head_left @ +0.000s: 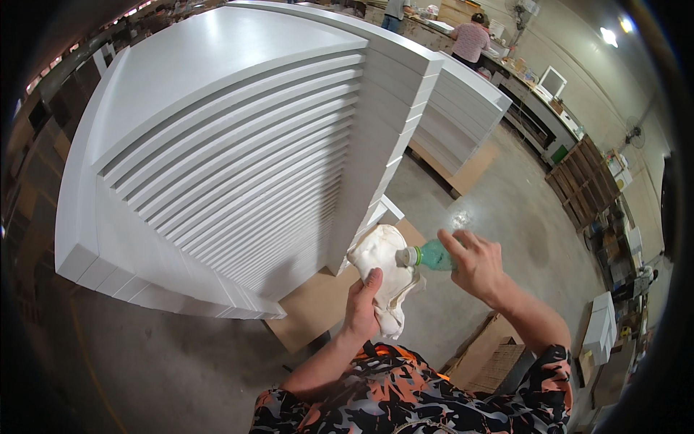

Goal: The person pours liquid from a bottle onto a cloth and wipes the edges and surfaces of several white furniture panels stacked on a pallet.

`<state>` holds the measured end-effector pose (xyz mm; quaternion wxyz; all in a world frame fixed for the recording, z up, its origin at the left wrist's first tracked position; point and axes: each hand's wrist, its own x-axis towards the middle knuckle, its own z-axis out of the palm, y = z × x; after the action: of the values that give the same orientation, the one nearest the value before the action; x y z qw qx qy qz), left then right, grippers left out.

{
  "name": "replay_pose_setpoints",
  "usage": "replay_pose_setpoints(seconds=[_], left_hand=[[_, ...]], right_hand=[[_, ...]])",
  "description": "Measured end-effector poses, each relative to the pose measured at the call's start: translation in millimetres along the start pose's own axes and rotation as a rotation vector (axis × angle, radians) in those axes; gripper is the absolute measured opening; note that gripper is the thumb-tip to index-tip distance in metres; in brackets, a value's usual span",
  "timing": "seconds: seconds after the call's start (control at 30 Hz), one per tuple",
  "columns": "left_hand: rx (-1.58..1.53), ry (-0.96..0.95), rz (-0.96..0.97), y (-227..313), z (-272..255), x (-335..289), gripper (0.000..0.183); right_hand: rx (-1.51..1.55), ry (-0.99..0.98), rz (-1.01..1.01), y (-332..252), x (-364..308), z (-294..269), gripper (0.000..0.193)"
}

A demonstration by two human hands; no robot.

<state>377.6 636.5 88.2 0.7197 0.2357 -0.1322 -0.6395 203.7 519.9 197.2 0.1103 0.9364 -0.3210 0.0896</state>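
My left hand (363,307) grips a folded white cloth (384,254), thumb on top, with a loose end hanging below. In my right hand (477,265) is a green-tinted plastic bottle (436,254), tipped sideways so its white-capped neck touches or nearly touches the cloth. Whether liquid comes out cannot be made out. Just left of both hands rises a stack of white louvered shutter panels (246,166), their slats running across the front one.
Brown boards (311,307) lie under the stack. Another white panel stack (463,108) stands beyond it. A cardboard box (486,354) is by my right side. Wooden pallets (584,181) lean near the wall. Two people work at a far bench, one in a pink top (471,42).
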Motion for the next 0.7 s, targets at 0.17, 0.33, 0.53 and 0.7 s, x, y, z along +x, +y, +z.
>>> replay_pose_setpoints(seconds=[0.17,0.33,0.53,0.7], left_hand=[[-0.072,-0.029,0.054,6.5,9.4,2.2,0.059],[-0.056,-0.035,0.071,8.0,18.2,2.2,0.058],[-0.050,-0.021,0.023,5.3,22.1,0.4,0.058],[-0.035,-0.023,0.025,4.3,24.3,-0.1,0.058]], right_hand=[[-0.185,0.164,-0.234,6.4,19.1,-17.4,0.050],[-0.289,0.161,-0.295,8.8,21.3,-28.6,0.049],[-0.452,0.277,-0.435,2.8,29.5,-34.7,0.033],[-0.505,0.292,-0.431,2.1,36.1,-42.9,0.031]])
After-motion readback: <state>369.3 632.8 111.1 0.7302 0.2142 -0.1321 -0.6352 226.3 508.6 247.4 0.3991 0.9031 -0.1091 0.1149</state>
